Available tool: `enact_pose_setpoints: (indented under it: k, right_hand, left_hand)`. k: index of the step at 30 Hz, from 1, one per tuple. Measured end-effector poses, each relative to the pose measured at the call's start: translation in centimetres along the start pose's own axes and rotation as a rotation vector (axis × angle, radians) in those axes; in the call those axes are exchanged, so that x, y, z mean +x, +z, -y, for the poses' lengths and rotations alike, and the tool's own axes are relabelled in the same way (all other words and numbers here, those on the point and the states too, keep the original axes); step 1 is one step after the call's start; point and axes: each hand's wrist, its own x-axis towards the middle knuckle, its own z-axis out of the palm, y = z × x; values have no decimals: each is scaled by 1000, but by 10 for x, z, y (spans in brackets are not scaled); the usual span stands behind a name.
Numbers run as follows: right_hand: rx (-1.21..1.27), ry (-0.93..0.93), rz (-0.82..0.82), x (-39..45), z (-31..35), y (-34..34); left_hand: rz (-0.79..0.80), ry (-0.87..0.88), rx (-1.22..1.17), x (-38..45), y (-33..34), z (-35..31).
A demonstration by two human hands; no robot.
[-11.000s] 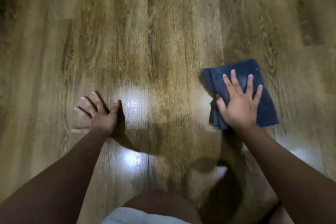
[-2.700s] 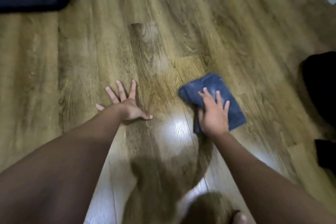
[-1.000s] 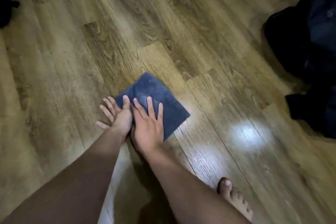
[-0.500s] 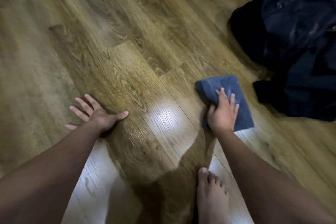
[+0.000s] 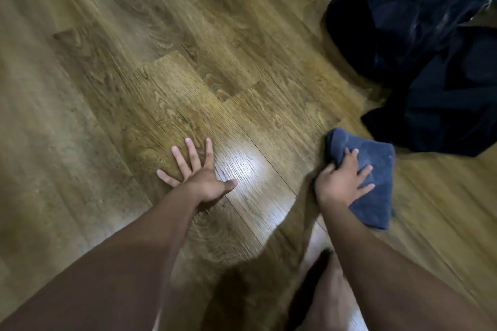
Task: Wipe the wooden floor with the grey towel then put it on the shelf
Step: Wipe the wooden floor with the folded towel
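Floor: wooden floor [image 5: 188, 83] of brown planks fills the view, with a bright patch of reflected light between the two hands.
Right hand: right hand [image 5: 340, 183] lies on the near left part of the grey towel, palm down; the fingers are spread over the cloth and the thumb hooks its left edge, so it presses more than it grips.
Left hand: left hand [image 5: 200, 176] is flat on the bare planks, fingers splayed and straight, holding nothing; it looks like a prop for the body.
Towel: grey towel [image 5: 373, 183] is folded into a thick pad, bluish in this light, lying on the floor to the right of the light patch.
Handling: soft, light and limp, I judge; it should slide easily under a flat palm but bunch if pushed by one corner. For lifting, pinch through all the folded layers at one edge.
Nearby: dark bag or heap of cloth [image 5: 430, 48] sits just beyond the towel; a bare foot [image 5: 330, 290] shows blurred at the bottom.
Shelf: not in view.
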Motion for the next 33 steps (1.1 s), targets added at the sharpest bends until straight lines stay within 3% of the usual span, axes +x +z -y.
enact_pose_setpoints:
  k: [3,8,10,13,15,20,24,30,33]
  right_hand:
    - [-60,-155,73,-32,36,22]
    - [-154,-691,357,-122,79,47]
    - [-123,-758,465,-131,81,44]
    - [-203,-851,552,-98,58,22]
    - [-249,-860,535,-64,23,-2]
    - [-215,-607,355,34,-80,-65]
    - [-333,-507,255,73,-102,-67]
    - [-297,-527,265,11,-83,-44]
    - [-391,-805,353,-90,-84,-46]
  left_hand:
    - [15,-9,27,2,-4,1]
    - [-75,-61,55,-3,4,-8]
    - [-137,-60,44,-6,5,-10]
    - [-100,-78,65,-14,-3,-15]
    - [-61,-104,91,-19,-7,-19]
    - [-35,-87,86,-19,-10,-20]
    - [-70,-85,89,-14,-6,-17]
    - [-181,-79,71,-17,7,-15]
    - [-273,-70,13,-15,15,-17]
